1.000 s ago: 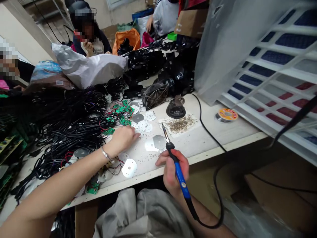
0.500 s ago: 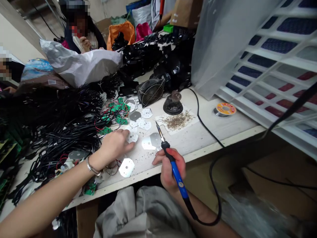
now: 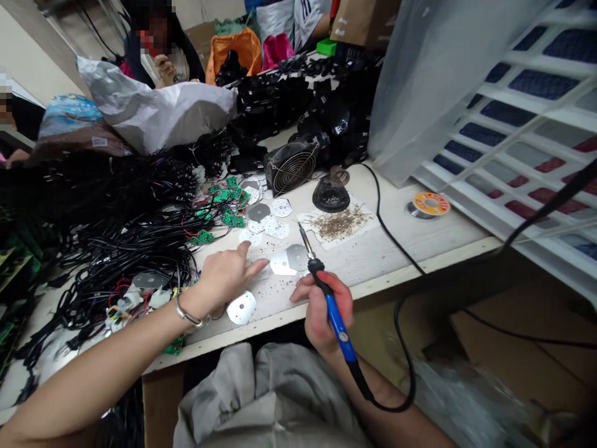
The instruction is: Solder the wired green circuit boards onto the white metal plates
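Observation:
My right hand (image 3: 326, 308) is wrapped round the blue handle of a soldering iron (image 3: 336, 317), whose metal tip points up and away over the bench. My left hand (image 3: 228, 272) hovers low over the bench with thumb and forefinger spread and nothing visible between them; its other fingers are partly hidden. Just beyond it lies a white round-cornered plate (image 3: 250, 237). Near the thumb is a shiny plate (image 3: 281, 264), overlapped by a grey one (image 3: 297, 255). Another white plate (image 3: 241, 308) rests close to the bench's front edge.
Black cables (image 3: 153, 236) and green circuit boards (image 3: 233, 219) crowd the left. A fan (image 3: 291, 168), an iron stand (image 3: 330, 194), brown debris (image 3: 340, 224) and a solder spool (image 3: 429, 204) sit farther back. White crates (image 3: 513, 124) stand right. A person (image 3: 163, 50) is across the bench.
My left hand has drawn back from the white plate toward me, and its thumb and forefinger have spread. The soldering iron stays in my right hand. The view has shifted slightly.

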### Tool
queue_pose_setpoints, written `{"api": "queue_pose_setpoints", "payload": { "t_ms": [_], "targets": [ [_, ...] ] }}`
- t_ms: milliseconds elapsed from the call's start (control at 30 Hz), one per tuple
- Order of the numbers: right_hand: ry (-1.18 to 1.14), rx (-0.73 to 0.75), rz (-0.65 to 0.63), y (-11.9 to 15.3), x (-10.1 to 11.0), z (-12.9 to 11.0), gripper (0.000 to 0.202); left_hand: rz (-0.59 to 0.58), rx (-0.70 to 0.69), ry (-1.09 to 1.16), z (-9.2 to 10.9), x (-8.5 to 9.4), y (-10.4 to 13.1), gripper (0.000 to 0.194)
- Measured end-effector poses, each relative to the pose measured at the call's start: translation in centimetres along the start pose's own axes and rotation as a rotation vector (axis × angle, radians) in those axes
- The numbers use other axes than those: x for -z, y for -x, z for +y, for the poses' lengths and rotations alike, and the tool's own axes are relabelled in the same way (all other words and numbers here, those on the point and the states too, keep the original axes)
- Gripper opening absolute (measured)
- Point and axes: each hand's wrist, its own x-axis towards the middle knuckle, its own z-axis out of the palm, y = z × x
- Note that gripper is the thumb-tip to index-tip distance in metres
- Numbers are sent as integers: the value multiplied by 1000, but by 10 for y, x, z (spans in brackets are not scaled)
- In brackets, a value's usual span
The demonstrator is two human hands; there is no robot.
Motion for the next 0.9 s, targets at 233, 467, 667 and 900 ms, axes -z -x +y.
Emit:
{"api": "queue_pose_setpoints", "payload": {
  "t_ms": [233,467,667,900],
  "targets": [
    [28,30,4,-1,0,1,22,49,-519,-69,-7,-17,-3,20],
    [24,71,15,-3,-1,2,22,-1,-138,-6,9,-5,-13,33],
    [29,111,-16,-3,1,2,27,75,242,-224,-51,12,-15,34],
    [36,105,-24,-2,2,7,27,43,225,-256,-97,4,-20,40]
  ]
}}
